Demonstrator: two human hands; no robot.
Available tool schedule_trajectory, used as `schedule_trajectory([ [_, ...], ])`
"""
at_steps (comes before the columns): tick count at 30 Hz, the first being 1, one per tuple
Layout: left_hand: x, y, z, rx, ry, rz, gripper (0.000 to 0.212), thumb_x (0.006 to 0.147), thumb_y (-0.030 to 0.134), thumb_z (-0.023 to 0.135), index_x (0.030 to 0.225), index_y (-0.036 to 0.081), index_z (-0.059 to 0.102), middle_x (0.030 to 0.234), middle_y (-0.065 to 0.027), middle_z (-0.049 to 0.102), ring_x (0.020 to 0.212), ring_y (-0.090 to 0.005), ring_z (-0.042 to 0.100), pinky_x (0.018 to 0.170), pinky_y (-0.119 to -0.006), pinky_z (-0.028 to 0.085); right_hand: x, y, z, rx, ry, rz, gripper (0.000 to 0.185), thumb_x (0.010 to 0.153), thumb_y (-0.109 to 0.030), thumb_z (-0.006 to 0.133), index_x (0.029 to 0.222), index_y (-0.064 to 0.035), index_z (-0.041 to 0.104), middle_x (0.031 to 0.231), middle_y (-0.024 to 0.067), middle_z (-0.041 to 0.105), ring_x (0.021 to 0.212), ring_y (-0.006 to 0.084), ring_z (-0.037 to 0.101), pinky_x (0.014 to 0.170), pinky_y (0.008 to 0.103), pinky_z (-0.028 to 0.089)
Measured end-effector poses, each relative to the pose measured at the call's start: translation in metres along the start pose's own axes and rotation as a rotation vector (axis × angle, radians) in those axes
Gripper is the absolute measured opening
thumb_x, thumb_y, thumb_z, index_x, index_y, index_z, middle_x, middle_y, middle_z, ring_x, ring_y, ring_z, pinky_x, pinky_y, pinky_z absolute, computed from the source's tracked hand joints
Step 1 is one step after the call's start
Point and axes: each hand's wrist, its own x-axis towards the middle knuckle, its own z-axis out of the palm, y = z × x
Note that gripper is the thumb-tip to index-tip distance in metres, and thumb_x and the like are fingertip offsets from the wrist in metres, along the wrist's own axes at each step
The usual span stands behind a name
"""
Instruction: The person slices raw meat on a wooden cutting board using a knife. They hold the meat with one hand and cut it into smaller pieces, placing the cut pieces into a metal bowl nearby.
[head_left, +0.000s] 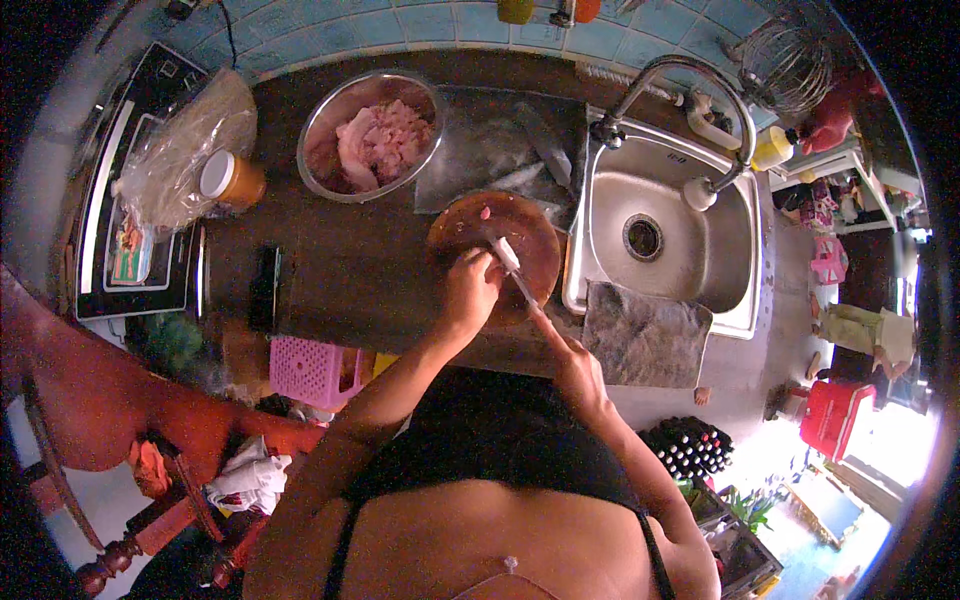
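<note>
On a round wooden chopping board (536, 225), my left hand (474, 281) has its fingertips at a small pale piece of meat or fat (506, 255). My right hand (581, 364) grips a knife, its index finger stretched along the tool. The knife's thin blade (523, 285) points up and left, against the pale piece. Its handle is hidden inside my right hand. Small pink scraps (485, 213) lie on the far part of the board. Beyond it to the left, a steel bowl (311, 161) holds cut pale pink raw meat (386, 139).
A steel sink (682, 262) with a curved faucet (679, 64) adjoins the board's right; a grey cloth (649, 337) hangs at its front. A larger blade (546, 146) rests on a dark mat (465, 150). Left are a lidded jar (244, 184), plastic bag (187, 157) and cooktop (157, 296).
</note>
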Motion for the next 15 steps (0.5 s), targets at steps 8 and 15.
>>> schedule_trajectory([
  [8, 0.003, -0.001, -0.006, 0.006, 0.038, -0.014, 0.013, 0.074, 0.004, 0.064, 0.087, 0.001, 0.063, 0.087, -0.0165, 0.063, 0.084, -0.0358, 0.06, 0.073, -0.042, 0.048, 0.046, -0.014, -0.002, -0.031, 0.046, -0.104, 0.071, 0.082, -0.01, 0.055, 0.141, -0.0374, 0.027, 0.09, 0.0227, 0.064, 0.074, 0.0394, 0.064, 0.061, 0.046, 0.052],
  [15, 0.002, -0.004, -0.004, -0.013, -0.005, 0.013, 0.01, 0.076, 0.007, 0.064, 0.084, 0.001, 0.062, 0.085, -0.016, 0.062, 0.082, -0.0362, 0.059, 0.072, -0.043, 0.047, 0.02, -0.019, -0.029, 0.071, -0.036, -0.037, 0.072, 0.08, -0.013, 0.058, 0.141, -0.0379, 0.027, 0.099, 0.0214, 0.063, 0.08, 0.0386, 0.064, 0.067, 0.0455, 0.052],
])
